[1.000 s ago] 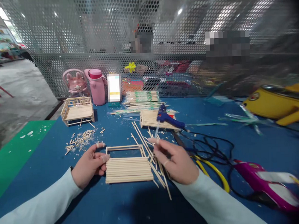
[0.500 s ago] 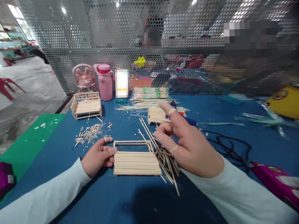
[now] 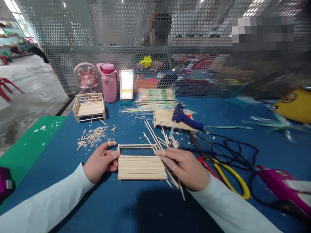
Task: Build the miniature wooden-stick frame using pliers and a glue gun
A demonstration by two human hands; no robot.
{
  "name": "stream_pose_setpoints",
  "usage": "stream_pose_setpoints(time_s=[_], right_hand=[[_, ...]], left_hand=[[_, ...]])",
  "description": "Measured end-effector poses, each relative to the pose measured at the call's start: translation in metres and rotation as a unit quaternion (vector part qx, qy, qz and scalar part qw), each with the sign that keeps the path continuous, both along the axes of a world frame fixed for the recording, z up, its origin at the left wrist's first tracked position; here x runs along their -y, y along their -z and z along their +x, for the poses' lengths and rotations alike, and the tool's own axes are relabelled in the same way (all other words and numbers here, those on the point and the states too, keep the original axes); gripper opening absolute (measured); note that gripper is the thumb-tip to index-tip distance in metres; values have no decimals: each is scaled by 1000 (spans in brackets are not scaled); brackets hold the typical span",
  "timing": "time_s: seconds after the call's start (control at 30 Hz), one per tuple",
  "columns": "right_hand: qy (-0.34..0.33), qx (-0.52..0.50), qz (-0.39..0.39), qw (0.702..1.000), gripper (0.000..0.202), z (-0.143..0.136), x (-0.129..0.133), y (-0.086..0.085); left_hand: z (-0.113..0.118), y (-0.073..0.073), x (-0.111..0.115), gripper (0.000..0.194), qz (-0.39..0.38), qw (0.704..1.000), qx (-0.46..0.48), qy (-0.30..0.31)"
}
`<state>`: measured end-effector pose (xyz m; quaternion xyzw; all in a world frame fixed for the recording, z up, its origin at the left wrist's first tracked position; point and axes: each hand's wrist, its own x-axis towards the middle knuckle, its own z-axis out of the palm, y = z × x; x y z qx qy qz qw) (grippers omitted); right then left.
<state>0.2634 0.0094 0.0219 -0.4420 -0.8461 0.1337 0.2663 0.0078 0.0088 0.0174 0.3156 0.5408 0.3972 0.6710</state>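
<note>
A small wooden stick frame (image 3: 142, 168), its lower part covered with sticks laid side by side, sits on the blue table before me. My left hand (image 3: 102, 161) grips its upper left corner between thumb and fingers. At the opposite upper corner, my right hand (image 3: 186, 166) is closed with thumb and index finger against the frame. Beneath and beside that hand lie loose wooden sticks (image 3: 179, 188). Tape or finger wraps show on fingers of both hands. Behind the frame, a blue glue gun (image 3: 182, 115) rests on another stick panel (image 3: 162, 119).
A small stick-built bench (image 3: 90, 110) and cut stick bits (image 3: 93, 136) lie at left. Pliers (image 3: 231, 181) with red and yellow handles and a black cable (image 3: 238, 151) are at right. Behind stand a pink bottle (image 3: 109, 84), a phone (image 3: 126, 84) and packed sticks (image 3: 157, 95).
My right hand has come down from above the table to the frame's upper right corner, uncovering the glue gun and pliers. My left hand keeps its hold.
</note>
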Motion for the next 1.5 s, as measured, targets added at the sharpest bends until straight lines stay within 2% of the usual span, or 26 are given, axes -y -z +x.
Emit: stream_pose_setpoints(time_s=[0.23,0.47,0.77,0.83,0.93,1.0,1.1,1.23,1.33,1.4,1.5], right_hand=[[-27,-12,-13,999,27,0,-3,4],[-47,-20,-14,999,30,0,-5,9],[40,-34,-65,997,19,-1,2,-1],[64,-48,-56,995,21,2,2,-1],[91,-74,-1,993,21,5,3,-3],[63,-68,32,995,19,5,5,-3],[5,-23,42,999,23,2,8,-1],[2,56,120,991,54,-5,13,4],[-38,105,167,980,71,-9,17,9],[-66,133,151,977,65,-13,20,15],[-72,127,129,981,49,-17,22,22]], left_hand=[[0,0,-1,35,-9,1000,4,-7],[0,0,0,57,-4,1000,1,7],[1,2,1,64,15,999,-25,20],[1,2,1,67,18,999,-26,24],[0,1,1,68,23,999,-29,29],[0,0,1,69,24,999,-31,29],[1,0,0,68,28,999,-29,27],[2,1,-1,66,36,999,-26,26],[1,1,0,63,35,999,-23,25],[1,2,0,60,33,999,-21,21],[1,3,0,54,26,999,-20,16]])
